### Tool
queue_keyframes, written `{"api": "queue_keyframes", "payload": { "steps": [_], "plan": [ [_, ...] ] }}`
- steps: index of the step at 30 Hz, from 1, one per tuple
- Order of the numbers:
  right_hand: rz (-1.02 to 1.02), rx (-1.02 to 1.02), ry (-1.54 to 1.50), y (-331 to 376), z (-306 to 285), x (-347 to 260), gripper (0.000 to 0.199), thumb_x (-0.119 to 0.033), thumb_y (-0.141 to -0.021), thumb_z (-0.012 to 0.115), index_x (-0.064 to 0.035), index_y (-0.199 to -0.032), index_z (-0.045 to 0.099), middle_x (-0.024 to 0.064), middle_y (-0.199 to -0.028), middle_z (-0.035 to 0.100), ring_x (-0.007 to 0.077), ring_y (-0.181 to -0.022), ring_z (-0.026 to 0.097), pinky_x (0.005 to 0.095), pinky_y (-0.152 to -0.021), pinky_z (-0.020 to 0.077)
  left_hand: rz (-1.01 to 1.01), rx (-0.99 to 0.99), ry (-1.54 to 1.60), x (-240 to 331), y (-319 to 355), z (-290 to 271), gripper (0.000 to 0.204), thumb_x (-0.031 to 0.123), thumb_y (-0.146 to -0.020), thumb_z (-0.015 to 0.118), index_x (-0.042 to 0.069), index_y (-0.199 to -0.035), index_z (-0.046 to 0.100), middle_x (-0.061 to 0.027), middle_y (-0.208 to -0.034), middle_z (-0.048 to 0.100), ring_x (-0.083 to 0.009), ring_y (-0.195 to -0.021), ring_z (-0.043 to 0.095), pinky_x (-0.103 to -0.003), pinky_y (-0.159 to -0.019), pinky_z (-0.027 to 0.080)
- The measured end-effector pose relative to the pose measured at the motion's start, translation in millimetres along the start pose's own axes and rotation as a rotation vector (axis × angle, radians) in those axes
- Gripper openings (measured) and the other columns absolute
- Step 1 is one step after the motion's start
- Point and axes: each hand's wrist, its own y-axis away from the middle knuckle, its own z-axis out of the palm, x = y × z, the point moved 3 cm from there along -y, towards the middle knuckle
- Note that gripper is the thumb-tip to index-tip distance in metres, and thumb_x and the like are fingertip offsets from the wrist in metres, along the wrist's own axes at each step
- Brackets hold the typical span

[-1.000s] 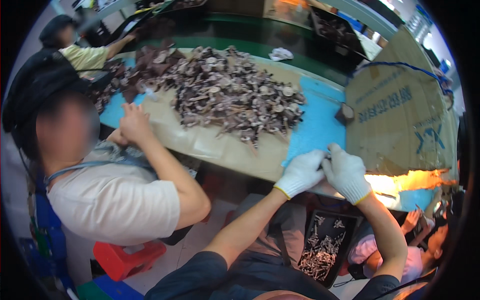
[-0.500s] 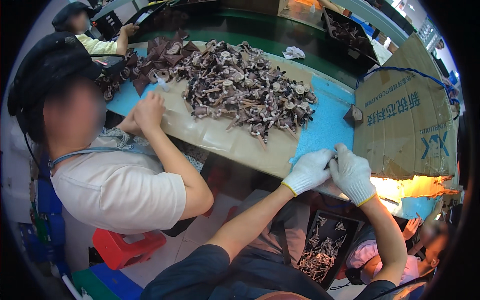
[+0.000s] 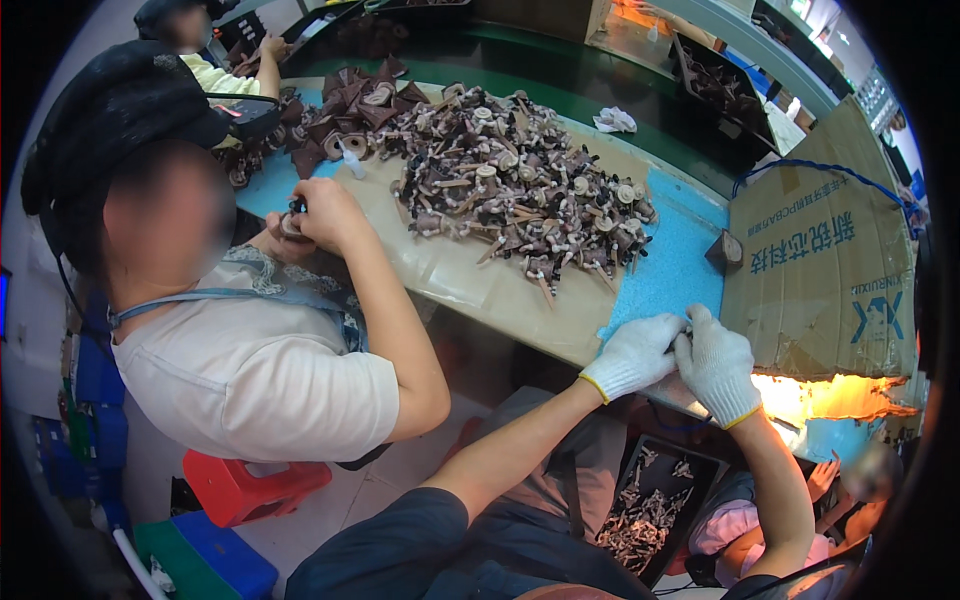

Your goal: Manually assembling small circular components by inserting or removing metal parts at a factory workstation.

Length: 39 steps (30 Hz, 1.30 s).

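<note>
The bench [image 3: 470, 275] was crowded w/ a big pile [image 3: 510, 190] of small brown parts. Your left hand [image 3: 640, 352] & right hand [image 3: 716, 362], both gloved, pinched a tiny part at the bench edge; part itself hidden btwn fingers. It could've slipped into the tray [image 3: 655, 505] below, I'd judge.

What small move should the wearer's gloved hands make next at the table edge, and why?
Probably finish the small piece pinched between both hands, then drop it into the black tray below. The left hand and right hand meet fingertip to fingertip over the blue mat; the piece itself is hidden. The tray already holds similar parts; the pile lies farther off.
</note>
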Motion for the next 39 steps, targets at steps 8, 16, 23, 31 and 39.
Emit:
{"api": "queue_keyframes", "payload": {
  "steps": [8,16,23,31,39],
  "plan": [
    [0.051,0.002,-0.026,7.5,5.8,6.0,0.042,-0.028,-0.098,0.064,-0.0076,-0.134,0.058,0.0225,-0.105,0.076,0.0443,-0.093,0.075,0.0538,-0.082,0.0588,0.071,0.058,0.044,-3.1,2.2,10.0,0.030,0.024,-0.095,0.062,0.003,-0.115,0.065,-0.0223,-0.106,0.070,-0.0435,-0.099,0.069,-0.052,-0.087,0.055],
    [0.001,0.039,-0.019,1.2,9.9,1.9,0.040,-0.028,-0.099,0.064,-0.0069,-0.132,0.059,0.0221,-0.105,0.075,0.0435,-0.092,0.075,0.0530,-0.082,0.0591,0.039,0.033,0.036,-4.6,2.2,7.3,0.028,0.025,-0.096,0.062,0.004,-0.114,0.064,-0.0208,-0.104,0.068,-0.0428,-0.098,0.068,-0.052,-0.086,0.055],
    [0.014,0.006,0.010,0.2,5.8,4.8,0.037,-0.028,-0.098,0.064,-0.0062,-0.127,0.060,0.0235,-0.103,0.075,0.0454,-0.089,0.075,0.0549,-0.080,0.0594,0.044,0.049,0.030,-5.1,0.6,9.7,0.025,0.025,-0.096,0.063,0.007,-0.112,0.064,-0.0203,-0.103,0.069,-0.0428,-0.098,0.068,-0.052,-0.086,0.055],
    [0.070,0.025,-0.001,0.0,13.4,9.9,0.043,-0.029,-0.099,0.066,-0.0099,-0.136,0.058,0.0240,-0.101,0.077,0.0468,-0.090,0.074,0.0557,-0.083,0.0587,0.052,0.050,0.064,-3.0,-0.3,8.6,0.027,0.026,-0.095,0.064,0.005,-0.111,0.064,-0.0215,-0.101,0.069,-0.0434,-0.097,0.069,-0.052,-0.085,0.055],
    [0.066,0.044,-0.041,0.4,19.0,15.0,0.044,-0.030,-0.099,0.066,-0.0088,-0.137,0.059,0.0237,-0.105,0.076,0.0453,-0.095,0.074,0.0534,-0.085,0.0585,0.038,0.261,0.019,13.3,28.5,-31.8,0.030,0.023,-0.098,0.062,0.005,-0.122,0.065,-0.0216,-0.103,0.072,-0.0424,-0.096,0.071,-0.052,-0.084,0.057]
  ]
}}
